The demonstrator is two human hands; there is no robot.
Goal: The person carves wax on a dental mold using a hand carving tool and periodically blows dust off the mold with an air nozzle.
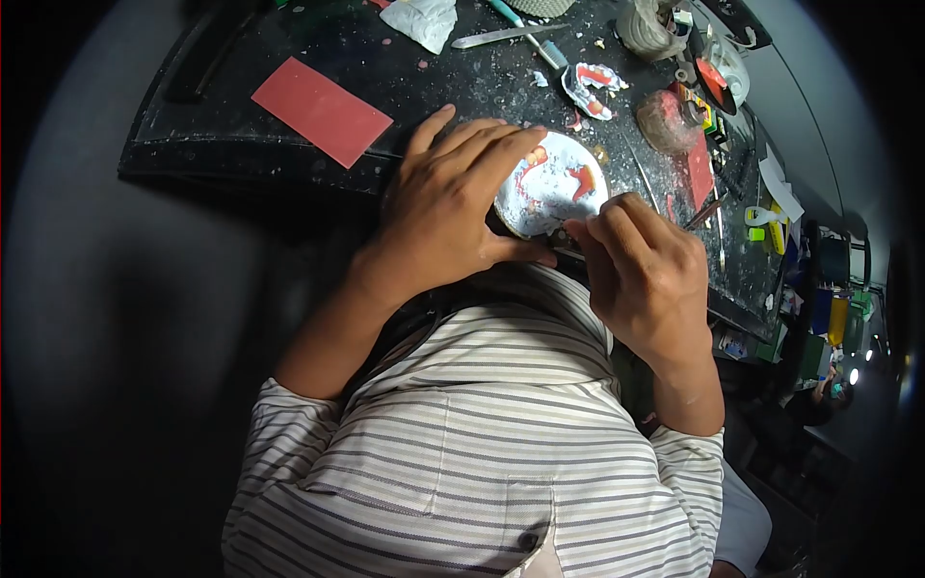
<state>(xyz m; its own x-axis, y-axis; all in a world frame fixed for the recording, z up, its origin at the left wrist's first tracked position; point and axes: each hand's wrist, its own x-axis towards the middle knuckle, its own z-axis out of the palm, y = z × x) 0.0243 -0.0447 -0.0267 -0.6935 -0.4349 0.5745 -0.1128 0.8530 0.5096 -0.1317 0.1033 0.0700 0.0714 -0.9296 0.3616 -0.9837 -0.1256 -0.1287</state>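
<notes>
A round white plaster mould (pixel 551 204) with red and yellowish patches sits at the front edge of the black table. My left hand (pixel 448 197) is wrapped round its left side, fingers over the rim and thumb below. At the mould's lower right, my right hand (pixel 644 260) is closed in a pinch; what its fingertips hold is hidden. Behind the mould lies a white piece with a red arch (pixel 590 89).
A red sheet (pixel 322 111) lies on the table (pixel 231 125) at the left. Farther back are a crumpled white bag (pixel 420 21), a knife (pixel 501 37) and a blue-handled brush (pixel 530 34). Right of the mould stands a glass jar (pixel 667 122). A person (pixel 829 395) is far right.
</notes>
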